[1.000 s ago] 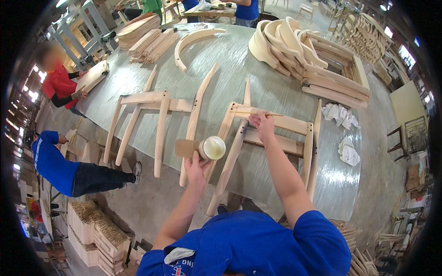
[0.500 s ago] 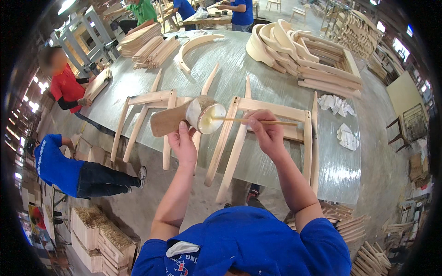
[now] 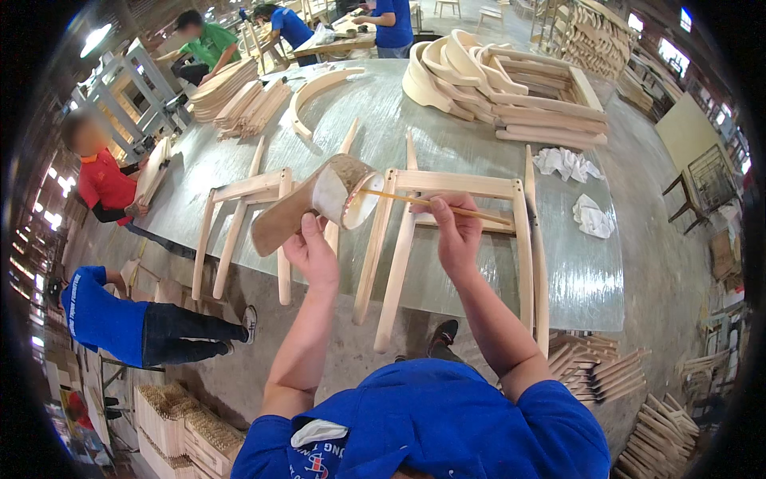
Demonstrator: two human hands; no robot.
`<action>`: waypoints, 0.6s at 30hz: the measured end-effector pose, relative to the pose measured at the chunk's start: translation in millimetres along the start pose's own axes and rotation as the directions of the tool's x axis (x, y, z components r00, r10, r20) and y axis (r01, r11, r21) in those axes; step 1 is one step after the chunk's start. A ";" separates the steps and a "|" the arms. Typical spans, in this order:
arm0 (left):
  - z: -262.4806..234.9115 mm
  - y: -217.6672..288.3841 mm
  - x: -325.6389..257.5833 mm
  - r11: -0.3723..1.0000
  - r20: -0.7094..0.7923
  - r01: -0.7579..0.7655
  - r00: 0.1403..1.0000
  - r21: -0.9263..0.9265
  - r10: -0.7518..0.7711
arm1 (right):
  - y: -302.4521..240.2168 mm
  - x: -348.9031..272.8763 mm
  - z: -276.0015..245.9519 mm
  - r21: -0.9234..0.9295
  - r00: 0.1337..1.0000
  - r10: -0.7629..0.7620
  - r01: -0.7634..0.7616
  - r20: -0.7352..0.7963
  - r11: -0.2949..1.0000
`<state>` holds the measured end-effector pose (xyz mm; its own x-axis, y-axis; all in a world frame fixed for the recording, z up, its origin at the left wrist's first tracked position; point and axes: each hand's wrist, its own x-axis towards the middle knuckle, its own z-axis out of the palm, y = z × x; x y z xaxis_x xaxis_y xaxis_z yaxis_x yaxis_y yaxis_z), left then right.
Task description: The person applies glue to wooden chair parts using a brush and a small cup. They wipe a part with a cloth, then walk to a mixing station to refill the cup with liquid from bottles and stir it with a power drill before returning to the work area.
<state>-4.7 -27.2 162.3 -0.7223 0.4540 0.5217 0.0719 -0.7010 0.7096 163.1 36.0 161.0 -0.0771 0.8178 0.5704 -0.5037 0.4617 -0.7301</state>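
My left hand [image 3: 313,254] is closed around a brown glue pot [image 3: 329,188] with a broad, flat wooden handle [image 3: 271,227]. The pot is tipped so its mouth faces right, and a pale, glue-like coating shows inside. Between the thumb and fingers of my right hand [image 3: 458,239], a thin wooden stick [image 3: 479,213] is pinched. Its far end reaches into the mouth of the pot. Below and behind my hands, two pale wooden chair frames rest on the table: one at left [image 3: 247,187], one at right [image 3: 459,184].
The glossy, film-covered table [image 3: 574,275] carries stacked curved frames [image 3: 550,104], a curved rail [image 3: 299,104], bundled slats [image 3: 251,108] and crumpled white paper [image 3: 593,217]. A person in red [image 3: 106,188] stands at its left end; another in blue [image 3: 108,319] bends nearby. Wooden parts [image 3: 187,427] are stacked on the floor.
The glue pot has tilted further, its handle dropping and its mouth turning more to the right. The stick stays in it, now slanting more steeply. The whole view has shifted slightly.
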 end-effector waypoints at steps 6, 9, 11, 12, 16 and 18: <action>11.7 -41.7 -10.9 0.987 -0.027 0.139 0.990 0.081 -0.138 | 42.2 -10.2 -19.9 0.281 0.898 0.422 -0.376 -0.123 0.883; 13.4 -60.6 -19.4 0.954 -0.062 0.299 0.952 -0.010 -0.299 | 57.6 -7.1 -36.4 0.392 0.826 0.550 -0.469 -0.122 0.791; 13.2 -70.7 -24.7 0.911 -0.089 0.409 0.906 -0.055 -0.413 | 63.2 -4.0 -46.2 0.439 0.790 0.600 -0.498 -0.127 0.748; 11.9 -76.2 -27.1 0.885 -0.105 0.458 0.879 -0.081 -0.464 | 65.7 -2.0 -51.1 0.428 0.792 0.600 -0.507 -0.110 0.748; 10.0 -98.6 -30.7 0.806 -0.123 0.559 0.801 -0.194 -0.585 | 73.9 4.9 -63.7 0.417 0.804 0.589 -0.510 -0.080 0.752; 8.7 -108.3 -32.5 0.776 -0.146 0.595 0.765 -0.209 -0.627 | 80.4 7.3 -69.4 0.412 0.798 0.597 -0.516 -0.088 0.751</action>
<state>17.0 38.7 72.6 -0.6984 0.7065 -0.1145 -0.5179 -0.3884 0.7621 181.8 103.0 80.3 -0.2862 0.9581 -0.0140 -0.6932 -0.2171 -0.6872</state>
